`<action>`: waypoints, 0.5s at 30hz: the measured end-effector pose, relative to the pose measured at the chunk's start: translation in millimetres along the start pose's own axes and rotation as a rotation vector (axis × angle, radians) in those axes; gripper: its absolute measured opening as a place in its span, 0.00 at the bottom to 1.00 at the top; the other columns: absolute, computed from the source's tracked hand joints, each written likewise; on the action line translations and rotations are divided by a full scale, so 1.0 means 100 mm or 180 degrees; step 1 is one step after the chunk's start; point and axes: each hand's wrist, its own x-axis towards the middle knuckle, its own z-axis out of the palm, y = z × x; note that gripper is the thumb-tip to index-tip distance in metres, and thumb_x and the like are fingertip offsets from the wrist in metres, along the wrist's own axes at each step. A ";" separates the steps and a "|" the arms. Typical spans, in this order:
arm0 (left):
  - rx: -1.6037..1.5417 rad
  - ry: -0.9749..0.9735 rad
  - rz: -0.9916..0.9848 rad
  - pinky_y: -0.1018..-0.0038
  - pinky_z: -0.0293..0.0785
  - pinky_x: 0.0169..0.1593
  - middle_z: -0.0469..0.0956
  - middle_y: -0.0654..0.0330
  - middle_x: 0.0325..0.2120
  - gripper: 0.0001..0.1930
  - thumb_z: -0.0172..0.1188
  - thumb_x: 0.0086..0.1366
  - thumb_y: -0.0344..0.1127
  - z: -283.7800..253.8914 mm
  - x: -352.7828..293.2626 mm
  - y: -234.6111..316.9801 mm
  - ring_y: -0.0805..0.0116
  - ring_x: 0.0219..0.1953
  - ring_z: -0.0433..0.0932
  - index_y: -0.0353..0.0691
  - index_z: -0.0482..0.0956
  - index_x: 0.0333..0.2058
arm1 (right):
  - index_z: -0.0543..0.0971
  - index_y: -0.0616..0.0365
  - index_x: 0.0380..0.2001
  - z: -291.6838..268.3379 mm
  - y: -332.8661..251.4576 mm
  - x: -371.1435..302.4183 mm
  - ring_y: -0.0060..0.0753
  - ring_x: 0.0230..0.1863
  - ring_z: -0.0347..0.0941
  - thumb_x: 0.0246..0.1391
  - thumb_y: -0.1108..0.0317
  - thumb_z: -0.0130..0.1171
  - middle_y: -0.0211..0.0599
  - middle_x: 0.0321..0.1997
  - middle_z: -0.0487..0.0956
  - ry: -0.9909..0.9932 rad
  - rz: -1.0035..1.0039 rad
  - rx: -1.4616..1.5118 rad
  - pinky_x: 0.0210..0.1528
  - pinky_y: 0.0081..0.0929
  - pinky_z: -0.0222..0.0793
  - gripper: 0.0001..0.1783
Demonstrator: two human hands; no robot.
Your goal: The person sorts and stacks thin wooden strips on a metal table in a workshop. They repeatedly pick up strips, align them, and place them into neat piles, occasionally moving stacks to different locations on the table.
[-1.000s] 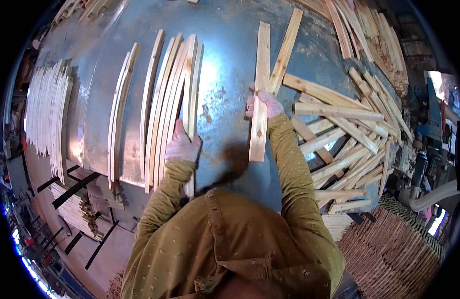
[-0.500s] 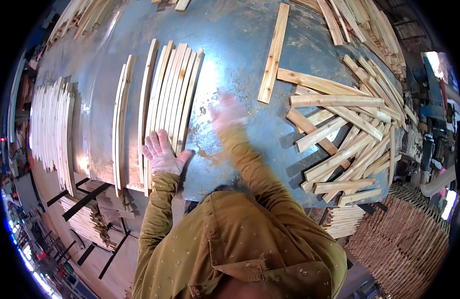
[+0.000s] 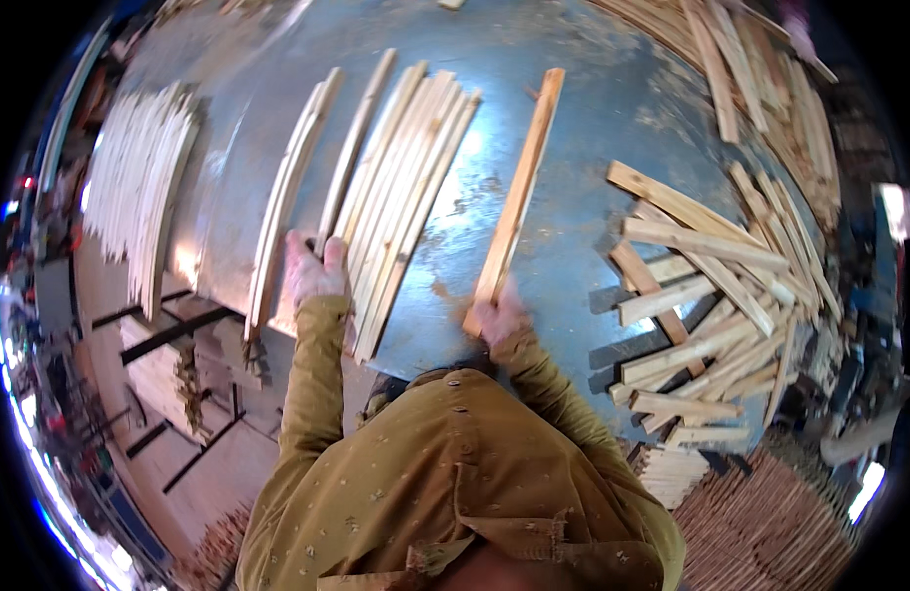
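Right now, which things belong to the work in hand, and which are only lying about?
Apparently in the work:
right hand, holding one wooden strip;
left hand, at a narrow strip;
aligned strips between them;
jumbled strips.

Probably lying about:
brown stacked wood, lower right;
black bars, lower left.

Your long orange-brown wooden strip [image 3: 522, 187] looks smooth; the broad blue-grey metal table [image 3: 573, 246] is glossy, scuffed toward its far right corner; your olive patterned cloth shirt [image 3: 396, 433] looks matt.

Strip row [image 3: 401, 207] on table [image 3: 578, 207], pile [image 3: 711, 274] to its right, lone strip [image 3: 521, 192] between them, slat block [image 3: 144, 187] far left
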 end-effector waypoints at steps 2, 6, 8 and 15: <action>0.0049 -0.0374 -0.0226 0.56 0.58 0.66 0.62 0.36 0.62 0.41 0.52 0.65 0.58 -0.04 0.07 -0.03 0.40 0.65 0.60 0.34 0.56 0.66 | 0.69 0.62 0.49 0.39 -0.13 -0.13 0.32 0.35 0.73 0.55 0.71 0.53 0.36 0.36 0.75 -0.0313 0.0299 0.1567 0.37 0.32 0.72 0.18; 0.0131 -0.0516 -0.0238 0.55 0.61 0.64 0.66 0.37 0.60 0.37 0.51 0.65 0.58 0.13 -0.04 -0.08 0.40 0.62 0.64 0.36 0.61 0.64 | 0.71 0.62 0.52 0.46 -0.27 -0.18 0.30 0.34 0.71 0.61 0.56 0.59 0.37 0.35 0.75 -0.0928 0.1207 0.3108 0.38 0.32 0.73 0.24; -0.0026 -0.0735 -0.0269 0.54 0.62 0.63 0.67 0.37 0.58 0.36 0.52 0.65 0.57 0.06 -0.10 0.04 0.40 0.61 0.65 0.36 0.62 0.63 | 0.71 0.63 0.50 0.34 -0.36 -0.11 0.32 0.33 0.73 0.63 0.53 0.56 0.38 0.33 0.77 -0.0842 0.1352 0.2744 0.35 0.34 0.73 0.23; -0.0489 0.0168 0.0958 0.55 0.64 0.62 0.64 0.38 0.59 0.36 0.59 0.62 0.50 -0.17 -0.62 0.35 0.40 0.58 0.67 0.30 0.62 0.61 | 0.70 0.62 0.46 0.21 -0.42 -0.06 0.31 0.31 0.73 0.65 0.56 0.49 0.42 0.33 0.78 -0.0363 0.0740 0.1824 0.34 0.32 0.72 0.19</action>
